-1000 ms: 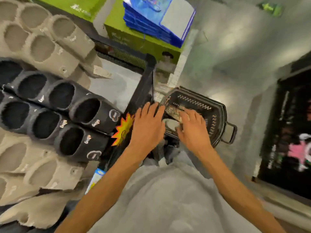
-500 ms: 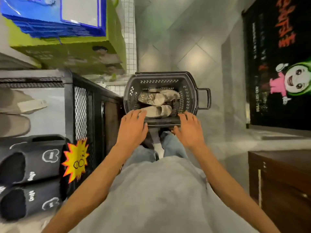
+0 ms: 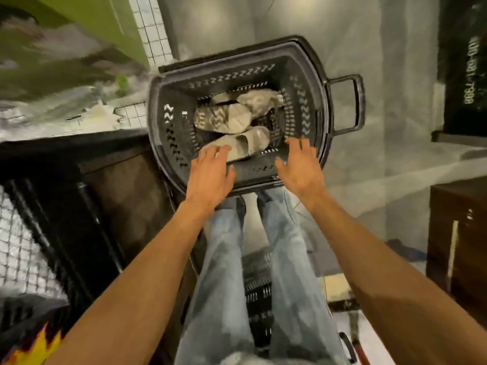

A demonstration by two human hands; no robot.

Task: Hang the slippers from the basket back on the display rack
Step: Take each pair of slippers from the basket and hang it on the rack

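Barely begun, judging by the load: several beige slippers (image 3: 232,119) piled inside the dark basket (image 3: 170,127), none lifted out. Over the basket's near rim, left hand (image 3: 210,177) and right hand (image 3: 300,167) both flat, fingers spread, holding nothing. Left of the basket, display rack (image 3: 23,246).

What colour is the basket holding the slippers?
Black or very dark grey, with slotted walls; the basket shows best in the head view.

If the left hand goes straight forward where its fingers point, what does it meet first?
Probably the nearest beige slipper in the basket; the left hand hovers at its near end, though depth is unclear.
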